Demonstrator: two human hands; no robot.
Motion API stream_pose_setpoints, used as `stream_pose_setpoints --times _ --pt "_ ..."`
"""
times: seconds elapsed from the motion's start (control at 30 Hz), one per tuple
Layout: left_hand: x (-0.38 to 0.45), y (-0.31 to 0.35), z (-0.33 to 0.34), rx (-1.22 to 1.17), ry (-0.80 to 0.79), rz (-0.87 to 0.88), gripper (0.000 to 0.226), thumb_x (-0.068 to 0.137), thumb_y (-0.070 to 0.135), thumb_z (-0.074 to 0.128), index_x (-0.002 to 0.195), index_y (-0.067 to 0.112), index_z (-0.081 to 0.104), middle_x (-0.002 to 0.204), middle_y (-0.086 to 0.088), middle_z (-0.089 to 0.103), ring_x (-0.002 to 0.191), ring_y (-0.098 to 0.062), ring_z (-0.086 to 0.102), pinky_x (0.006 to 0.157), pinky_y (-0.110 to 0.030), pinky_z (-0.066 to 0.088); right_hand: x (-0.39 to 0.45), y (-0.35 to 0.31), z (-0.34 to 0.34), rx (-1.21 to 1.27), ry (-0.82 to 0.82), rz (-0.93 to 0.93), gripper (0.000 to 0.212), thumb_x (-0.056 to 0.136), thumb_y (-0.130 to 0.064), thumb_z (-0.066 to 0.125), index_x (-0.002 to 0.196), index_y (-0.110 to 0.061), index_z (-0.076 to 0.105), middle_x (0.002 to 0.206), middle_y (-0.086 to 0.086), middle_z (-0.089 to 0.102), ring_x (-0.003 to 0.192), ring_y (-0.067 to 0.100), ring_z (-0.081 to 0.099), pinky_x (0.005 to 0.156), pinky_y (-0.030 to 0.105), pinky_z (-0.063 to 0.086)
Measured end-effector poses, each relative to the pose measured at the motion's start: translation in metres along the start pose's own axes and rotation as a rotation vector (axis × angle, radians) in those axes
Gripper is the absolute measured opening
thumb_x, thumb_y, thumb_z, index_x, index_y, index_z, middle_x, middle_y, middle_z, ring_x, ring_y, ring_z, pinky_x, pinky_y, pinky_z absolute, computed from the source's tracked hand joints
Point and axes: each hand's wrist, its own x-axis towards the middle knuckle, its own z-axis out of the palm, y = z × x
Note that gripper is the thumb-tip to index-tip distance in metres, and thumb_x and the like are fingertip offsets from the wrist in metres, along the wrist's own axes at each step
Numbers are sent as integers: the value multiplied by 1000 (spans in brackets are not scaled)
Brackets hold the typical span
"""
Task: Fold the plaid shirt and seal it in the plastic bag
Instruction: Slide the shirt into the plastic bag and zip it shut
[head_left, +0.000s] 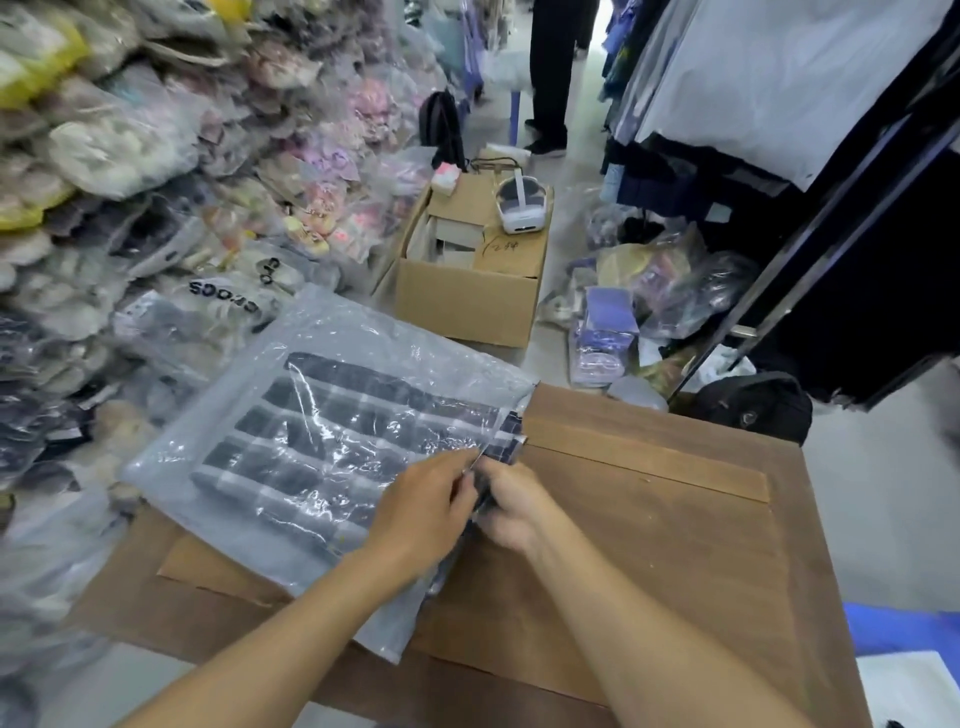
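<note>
A folded dark plaid shirt (291, 457) lies inside a clear plastic bag (332, 332) on the left part of a brown wooden table (675, 519). A corner of the shirt (511, 434) pokes out of the bag's open right edge. My left hand (421, 514) pinches that open edge from the left. My right hand (511, 506) grips the same edge from the right, and the two hands touch. The bag's mouth under my fingers is hidden.
Bagged clothes are stacked high along the left (130, 182). Beyond the table stands an open cardboard box (467, 296) with a white headset (522, 205) on it. A person's legs (550, 78) stand in the aisle. Clothes hang on a rack (779, 78) at the right, with a black backpack (753, 405) on the floor.
</note>
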Motion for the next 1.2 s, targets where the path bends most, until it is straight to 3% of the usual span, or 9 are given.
stream_pose_setpoints --times 0.13,0.33,0.47,0.57,0.7,0.87,0.97,1.07,1.2 --pt "-5 11 1 -83 -5 79 30 94 19 53 121 23 65 79 11 60 79 -16 59 73 -35 51 11 -1 8 2 -149 96 40 67 -17 91 83 -3 57 71 14 56 67 24 60 66 30 57" --pt "-3 17 6 -189 -37 59 28 91 20 56 115 21 71 58 2 55 54 -8 50 61 -30 49 -1 -16 -6 -141 -321 224 46 91 -36 70 57 -8 56 49 7 55 51 19 60 56 27 53" --pt "5 19 7 -235 -27 29 33 90 9 62 121 16 69 52 14 50 51 1 51 59 -11 41 -14 -54 -45 -457 -83 59 18 90 -17 73 102 -4 70 90 12 75 77 23 73 72 31 60" --pt "8 28 16 -270 -30 10 32 89 9 63 120 15 70 49 14 49 49 1 50 59 -4 36 -10 -82 -73 -485 231 -104 13 95 -19 64 102 -9 68 89 9 71 68 16 67 58 22 55" --pt "4 51 33 -286 -101 26 33 87 13 64 120 17 70 54 10 51 51 1 51 64 -8 40 9 -99 -83 -389 375 -262 40 92 -54 59 99 -16 69 93 1 73 84 16 67 77 32 54" --pt "26 70 37 -222 -339 86 18 95 31 58 103 23 72 61 3 65 60 -8 61 69 -27 48 21 -101 -88 -342 377 -361 23 101 -28 57 102 -10 70 108 16 74 85 23 65 67 29 51" --pt "75 67 40 -154 -112 73 20 98 25 53 103 21 72 87 1 72 81 -15 65 76 -33 50 21 -105 -90 -284 391 -351 30 100 -25 59 119 -3 68 107 10 73 90 20 64 75 33 54" --pt "131 71 49 2 -52 125 29 100 18 46 121 15 66 116 -9 66 111 -29 55 95 -43 45 24 -107 -91 -246 389 -374 13 99 -20 61 95 -11 70 85 -1 67 78 15 61 71 29 53" --pt "177 82 65 113 -275 137 29 101 21 44 118 15 67 121 -13 67 116 -35 55 95 -40 44 24 -103 -95 -219 413 -395 25 88 -26 76 65 -16 70 72 6 70 66 19 60 62 31 51"
